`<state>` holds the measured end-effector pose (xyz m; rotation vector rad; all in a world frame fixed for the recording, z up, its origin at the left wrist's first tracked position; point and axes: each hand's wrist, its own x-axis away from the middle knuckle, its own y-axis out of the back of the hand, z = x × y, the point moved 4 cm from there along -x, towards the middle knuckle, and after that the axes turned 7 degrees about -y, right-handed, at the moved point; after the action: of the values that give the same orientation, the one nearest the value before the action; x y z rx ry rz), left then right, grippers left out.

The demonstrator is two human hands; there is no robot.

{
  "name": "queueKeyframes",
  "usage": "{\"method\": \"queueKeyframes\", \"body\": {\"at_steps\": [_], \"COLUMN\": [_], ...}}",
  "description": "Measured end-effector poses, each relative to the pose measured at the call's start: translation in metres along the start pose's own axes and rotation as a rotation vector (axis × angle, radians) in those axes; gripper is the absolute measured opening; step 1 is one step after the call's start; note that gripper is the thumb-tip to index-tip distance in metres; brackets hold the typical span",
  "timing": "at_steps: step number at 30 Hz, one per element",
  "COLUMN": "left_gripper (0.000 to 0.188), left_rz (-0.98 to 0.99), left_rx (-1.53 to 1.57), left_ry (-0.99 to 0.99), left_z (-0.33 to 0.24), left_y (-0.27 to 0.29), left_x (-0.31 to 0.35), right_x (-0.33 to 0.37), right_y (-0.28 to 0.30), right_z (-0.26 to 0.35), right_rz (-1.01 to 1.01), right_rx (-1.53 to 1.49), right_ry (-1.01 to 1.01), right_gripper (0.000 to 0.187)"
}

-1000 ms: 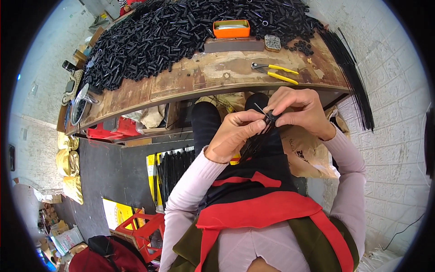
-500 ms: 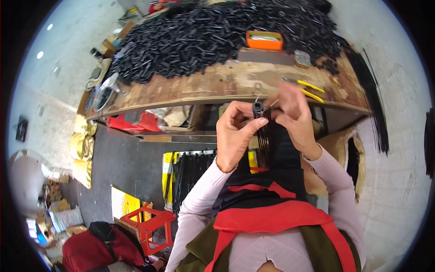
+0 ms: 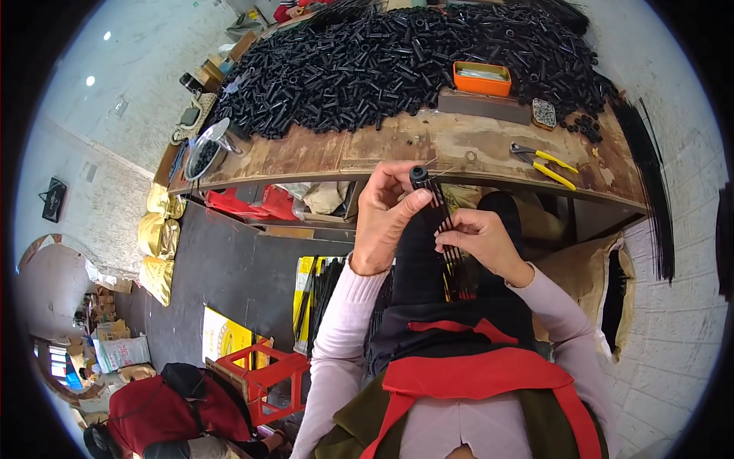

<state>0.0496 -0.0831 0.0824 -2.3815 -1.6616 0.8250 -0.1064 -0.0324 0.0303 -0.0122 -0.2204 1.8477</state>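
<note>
Upright in my left hand (image 3: 382,218) is a short black tube (image 3: 419,176), gripped between thumb and fingers. Several thin black rods (image 3: 456,277) hang from it toward my lap, like the ribs of an umbrella frame. Lower down, the thumb and fingers of my right hand (image 3: 489,245) are closed on some of these rods. Thin wire ends stick out beside the tube's top. Beyond my hands, cutting pliers (image 3: 556,176) with yellow handles lie on the wooden table (image 3: 306,159).
A large heap of black tubes (image 3: 367,76) covers the table's far part. An orange box (image 3: 482,79) and a small tray of metal bits (image 3: 544,113) stand at its right. Left are a clear container (image 3: 202,153) and, on the floor, a red stool (image 3: 264,382) beside another person (image 3: 160,413).
My right hand has come down from beside the tube's top to the hanging rods. My left hand still holds the tube. The whole view has shifted slightly.
</note>
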Motion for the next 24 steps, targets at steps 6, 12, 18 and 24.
{"method": "queueKeyframes", "body": {"at_steps": [6,12,18,24], "left_gripper": [0.036,0.036,0.044,0.049], "left_rz": [-0.07,-0.153,-0.014,-0.057], "left_rx": [-0.202,-0.177,-0.102,-0.346], "left_ry": [-0.047,-0.06,-0.023,-0.11], "left_z": [0.003,0.018,0.025,0.043], "left_y": [-0.019,-0.024,-0.025,-0.016], "left_x": [0.005,0.01,0.0,0.004], "right_x": [-0.012,-0.012,-0.012,0.005], "right_y": [0.005,0.008,0.016,0.022], "right_z": [-0.006,-0.014,-0.017,-0.01], "right_rz": [-0.097,-0.148,-0.146,-0.372], "right_rx": [0.023,0.042,0.072,0.895], "right_ry": [0.03,0.055,0.018,0.337], "right_gripper": [0.009,0.01,0.008,0.022]}}
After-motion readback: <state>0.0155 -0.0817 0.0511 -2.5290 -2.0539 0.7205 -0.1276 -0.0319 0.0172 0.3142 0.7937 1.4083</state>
